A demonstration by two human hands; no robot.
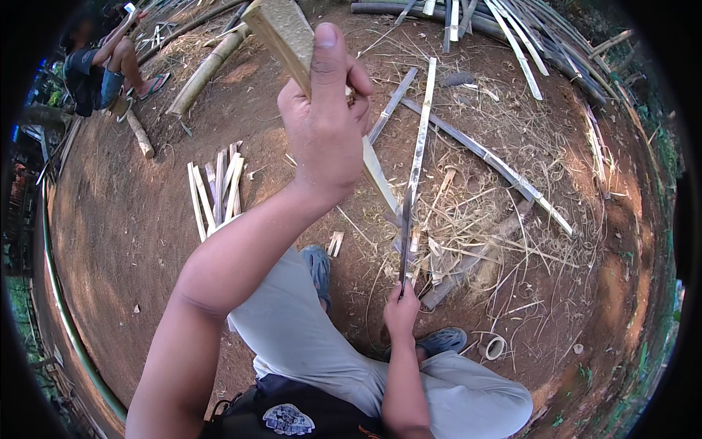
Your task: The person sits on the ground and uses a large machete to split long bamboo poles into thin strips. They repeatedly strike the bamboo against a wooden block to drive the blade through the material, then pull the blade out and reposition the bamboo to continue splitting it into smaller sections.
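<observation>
Raised high in front of me, my left hand [325,121] is closed around a split bamboo strip [284,38]. Its upper end shows above my thumb, and its pale lower part slants down toward the blade. Lower down, my right hand [401,314] grips the handle of a long dark machete [405,238], whose blade points away from me. Strip and blade come close near the tip; I cannot tell whether they touch. Beyond the blade lies a long bamboo slat [424,121], with bamboo shavings [457,252] heaped to its right.
Several cut strips [213,184] lie left of my knee. Another dark slat [504,172] crosses the ground at right. A short log [472,267] and a bamboo ring [495,347] are near my right foot. Bamboo poles [512,40] line the back; a person [99,66] sits far left.
</observation>
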